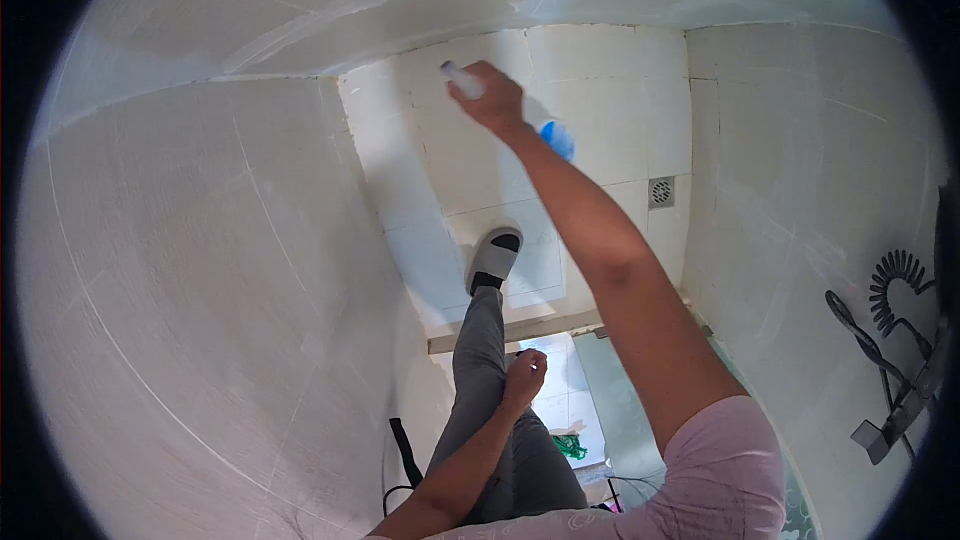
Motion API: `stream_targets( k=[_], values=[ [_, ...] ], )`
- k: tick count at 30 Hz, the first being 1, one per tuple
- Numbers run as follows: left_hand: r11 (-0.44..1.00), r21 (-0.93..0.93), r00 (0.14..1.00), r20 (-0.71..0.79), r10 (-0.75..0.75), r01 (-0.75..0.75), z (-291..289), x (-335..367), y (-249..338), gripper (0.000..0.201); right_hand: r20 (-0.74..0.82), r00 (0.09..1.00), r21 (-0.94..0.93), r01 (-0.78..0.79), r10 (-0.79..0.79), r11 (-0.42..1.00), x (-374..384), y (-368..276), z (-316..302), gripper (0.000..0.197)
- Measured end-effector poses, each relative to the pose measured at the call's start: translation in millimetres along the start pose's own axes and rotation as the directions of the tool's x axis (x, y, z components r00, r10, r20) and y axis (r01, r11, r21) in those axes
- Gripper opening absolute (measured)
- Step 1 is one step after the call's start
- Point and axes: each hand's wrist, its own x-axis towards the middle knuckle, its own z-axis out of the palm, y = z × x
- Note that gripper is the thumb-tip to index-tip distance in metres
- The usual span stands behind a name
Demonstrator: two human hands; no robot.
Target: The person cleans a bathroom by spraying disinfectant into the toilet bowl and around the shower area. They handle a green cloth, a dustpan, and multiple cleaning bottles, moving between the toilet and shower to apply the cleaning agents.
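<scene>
My right hand (pixel 490 98) reaches out over the pale tiled floor, with its fingers wrapped round a bottle (pixel 464 81). The bottle's white end, with a dark tip, points to the far left. A blue part (pixel 557 140) shows beyond my wrist and seems to belong to the bottle, though the hand and wrist hide the join. My left hand (pixel 525 378) is closed beside my knee, near the doorway. What its fingers hold, if anything, is too small to make out.
My slippered foot (pixel 495 258) stands on the tiles. A square floor drain (pixel 661 192) lies at the right. Walls enclose the left, far and right sides. A shower fitting with a coiled black hose (pixel 893 292) hangs at the right. A raised sill (pixel 550 324) crosses behind the foot.
</scene>
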Motion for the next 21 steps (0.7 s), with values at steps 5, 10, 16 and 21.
stream_targets(
  k=[5, 10, 16, 21],
  values=[
    [0.999, -0.012, 0.999, -0.006, -0.040, 0.040, -4.7, -1.4, 11.3, 0.013, 0.195, 0.973, -0.050, -0.115, 0.123, 0.992, -11.9, -69.0, 47.5, 0.032],
    [1.000, -0.005, 1.000, -0.021, 0.017, -0.018, -2.8, -1.2, 4.6, 0.014, 0.176, 0.984, 0.140, -0.011, -0.014, 0.990, -21.0, -101.4, 72.8, 0.034],
    [0.993, -0.009, 0.990, -0.075, 0.119, -0.120, -6.3, -6.7, 12.7, 0.017, 0.059, 0.997, 0.204, 0.043, -0.056, 0.978, -34.9, -132.5, 96.4, 0.031],
    [0.989, -0.138, 0.996, -0.070, 0.048, -0.057, -5.4, -8.0, 9.2, 0.018, 0.132, 0.986, 0.126, -0.115, 0.098, 0.985, -31.8, -125.9, 95.3, 0.036]
  ],
)
